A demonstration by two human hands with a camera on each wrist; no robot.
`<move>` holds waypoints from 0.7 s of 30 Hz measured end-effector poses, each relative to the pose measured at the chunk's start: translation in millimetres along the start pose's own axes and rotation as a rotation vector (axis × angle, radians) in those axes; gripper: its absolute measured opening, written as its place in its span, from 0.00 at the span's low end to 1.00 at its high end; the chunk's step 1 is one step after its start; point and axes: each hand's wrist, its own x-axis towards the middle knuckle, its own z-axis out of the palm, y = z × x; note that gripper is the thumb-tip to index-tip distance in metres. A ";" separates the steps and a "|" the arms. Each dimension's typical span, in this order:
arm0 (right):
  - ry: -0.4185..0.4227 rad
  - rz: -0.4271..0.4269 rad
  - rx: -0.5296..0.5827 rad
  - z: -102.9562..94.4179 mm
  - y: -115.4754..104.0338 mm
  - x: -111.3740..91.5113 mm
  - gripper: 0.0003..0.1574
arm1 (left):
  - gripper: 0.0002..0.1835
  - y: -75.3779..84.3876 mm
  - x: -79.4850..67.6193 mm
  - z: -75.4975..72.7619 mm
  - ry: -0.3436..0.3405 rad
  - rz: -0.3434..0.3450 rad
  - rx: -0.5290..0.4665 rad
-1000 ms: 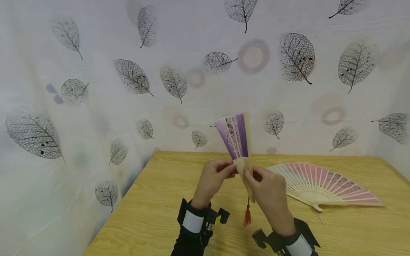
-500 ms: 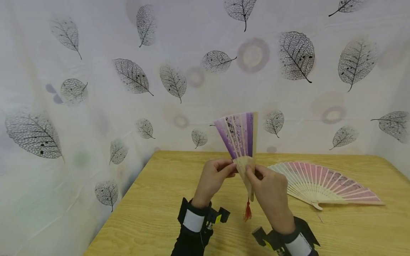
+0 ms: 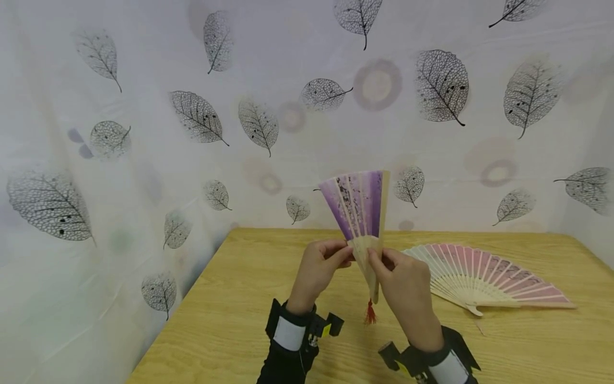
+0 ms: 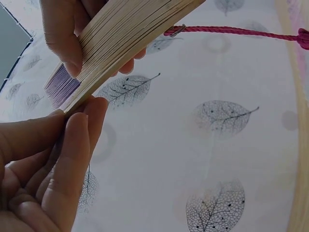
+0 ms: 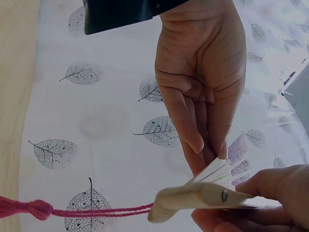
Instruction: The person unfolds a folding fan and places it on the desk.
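**Part-spread purple fan (image 3: 363,202), two-handed pinch**

Through the head view I am seeing the purple fan being held aloft over the table, leaf uppermost, its ribs spreading into a narrow wedge. The left hand (image 3: 320,269) is pinching its left edge near the base of the leaf; the right hand (image 3: 405,280) is pinching the ribs on its right, thumb lying on the near side. Both grips are clamping on the fan. Below it a red tassel (image 3: 370,313) is hanging from the pivot end; its metal pin (image 5: 224,195) is showing in the right wrist view.

Step, as I am judging it: adjusting the fan's spread, its angle being only partial. Any next move would be calling for light, even pressure on both edges, without bending the thin ribs.

Surface: a wood-grain table (image 3: 240,298) is extending beneath the purple fan. To the fan's right, a pink fan (image 3: 499,277) is lying on it, widely spread.

Room: behind the purple fan a pale sheet (image 3: 288,48) with leaf-skeleton prints is hanging, continuing round to its left.
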 end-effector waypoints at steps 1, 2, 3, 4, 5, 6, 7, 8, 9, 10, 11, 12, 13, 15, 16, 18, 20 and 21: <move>0.001 0.008 0.000 0.1 0.3 -0.1 0.15 | 0.15 0.1 -0.2 -0.2 0.002 0.002 0.001; 0.001 0.014 0.000 0.3 0.6 -0.1 0.15 | 0.15 0.1 -0.4 -0.4 0.004 0.003 0.002; 0.000 0.018 0.000 0.3 0.7 0.0 0.15 | 0.15 0.3 -0.4 -0.6 0.004 0.003 0.003; -0.002 0.021 -0.002 0.2 0.9 0.2 0.15 | 0.15 0.4 -0.5 -0.9 0.005 0.003 0.004; -0.006 0.026 0.000 0.0 1.0 0.2 0.15 | 0.15 0.7 -0.6 -1.1 0.005 0.003 0.005; -0.012 0.030 0.000 -0.2 1.1 0.3 0.16 | 0.15 1.0 -0.5 -1.3 0.005 0.002 0.007; -0.018 0.034 -0.001 -0.6 1.2 0.5 0.16 | 0.15 1.1 -0.4 -1.5 0.003 -0.002 0.007; -0.023 0.039 0.002 -1.0 1.2 0.6 0.17 | 0.14 1.1 -0.2 -1.7 0.001 -0.005 0.007; -0.027 0.044 0.004 -1.5 1.2 0.8 0.18 | 0.14 1.0 0.1 -1.8 -0.001 -0.007 0.005; -0.030 0.049 0.005 -2.1 1.1 1.0 0.19 | 0.14 0.7 0.3 -2.0 -0.003 -0.010 0.005; -0.030 0.055 0.009 -2.7 0.9 1.2 0.21 | 0.14 0.7 0.4 -2.1 -0.005 -0.011 0.006; -0.029 0.060 0.010 -3.2 0.9 1.5 0.21 | 0.13 0.6 0.6 -2.1 -0.007 -0.014 0.009; -0.027 0.064 0.012 -3.6 1.0 1.6 0.22 | 0.13 0.4 0.9 -2.2 -0.009 -0.015 0.011; -0.017 0.065 0.008 -3.9 1.3 2.0 0.21 | 0.13 0.2 1.4 -2.2 -0.011 -0.015 0.011; -0.012 0.064 0.006 -3.9 1.7 2.0 0.20 | 0.13 0.2 1.2 -2.2 -0.011 -0.015 0.011; -0.004 0.061 0.000 -3.6 2.5 2.0 0.19 | 0.13 0.4 1.0 -2.0 -0.009 -0.016 0.008; 0.008 0.059 -0.007 -3.3 3.3 2.1 0.18 | 0.14 0.4 0.5 -2.0 -0.005 -0.014 -0.002; 0.012 0.062 -0.009 -3.2 3.6 2.2 0.18 | 0.14 0.2 0.4 -2.1 -0.002 -0.012 -0.004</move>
